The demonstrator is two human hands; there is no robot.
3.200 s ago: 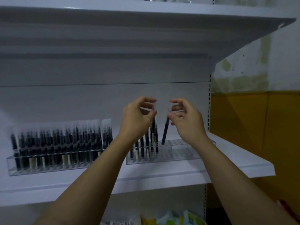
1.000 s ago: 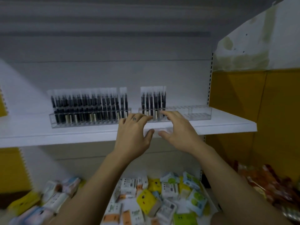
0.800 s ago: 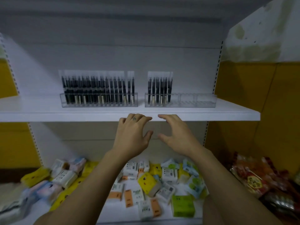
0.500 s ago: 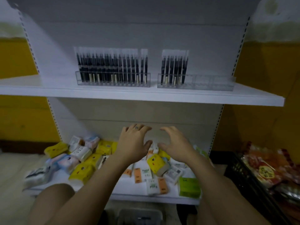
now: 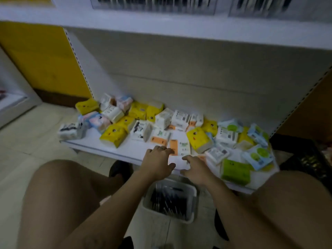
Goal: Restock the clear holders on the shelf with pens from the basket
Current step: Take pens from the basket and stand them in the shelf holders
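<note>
Left hand (image 5: 158, 164) and right hand (image 5: 195, 170) hung empty, fingers loosely spread, above the basket (image 5: 194, 189) of pens (image 5: 168, 200), where gathering a few aligned pens would likely serve best.

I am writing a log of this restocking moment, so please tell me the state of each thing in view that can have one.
Left hand: open, empty, over the lower shelf front edge.
Right hand: open, empty, beside it.
Basket: upright on the floor, holds dark pens.
Clear holders: on the upper shelf, blurred, dark pens inside.
Tissue packs: lying jumbled on the lower shelf.
</note>
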